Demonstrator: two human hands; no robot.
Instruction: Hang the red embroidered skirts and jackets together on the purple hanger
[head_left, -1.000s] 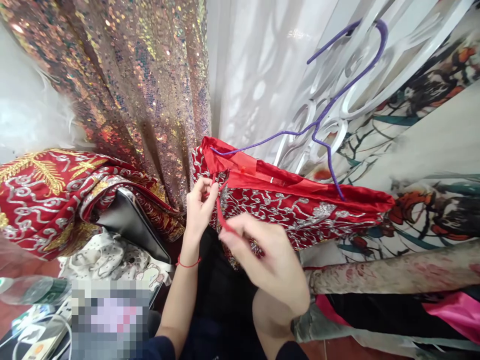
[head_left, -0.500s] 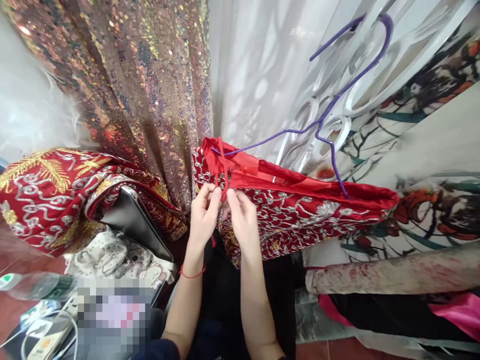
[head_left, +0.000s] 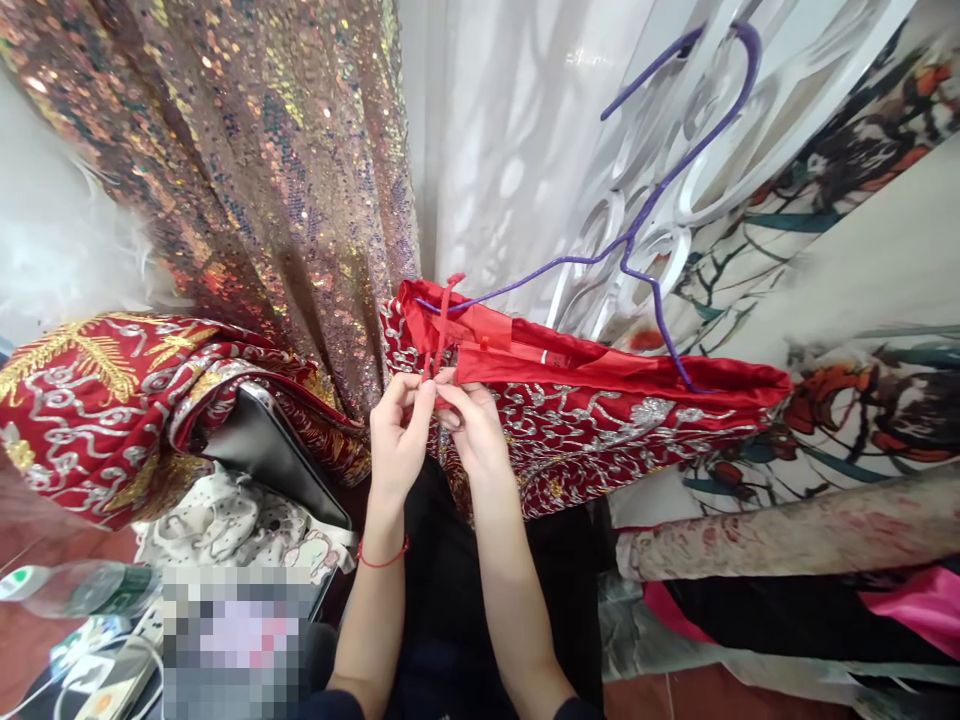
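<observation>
A red garment (head_left: pixel 600 415) with silver embroidery hangs folded over a purple hanger (head_left: pixel 652 215). A thin red ribbon tie (head_left: pixel 442 325) loops over the hanger's left end. My left hand (head_left: pixel 401 435) and my right hand (head_left: pixel 472 425) meet just below that end, fingertips touching. Both pinch the ribbon's lower part between thumb and fingers. A red string bracelet circles my left wrist.
A sequined bronze curtain (head_left: pixel 285 170) and a white sheer curtain (head_left: pixel 510 140) hang behind. A second red embroidered garment (head_left: pixel 97 400) lies left over a dark bag (head_left: pixel 277 465). A plastic bottle (head_left: pixel 75 590) and cables lie lower left. Printed and pink fabrics (head_left: pixel 825 540) are stacked right.
My right hand has risen from lower right to meet the left hand at the hanger's end. The ribbon, pulled down a second ago, now loops up over the hanger.
</observation>
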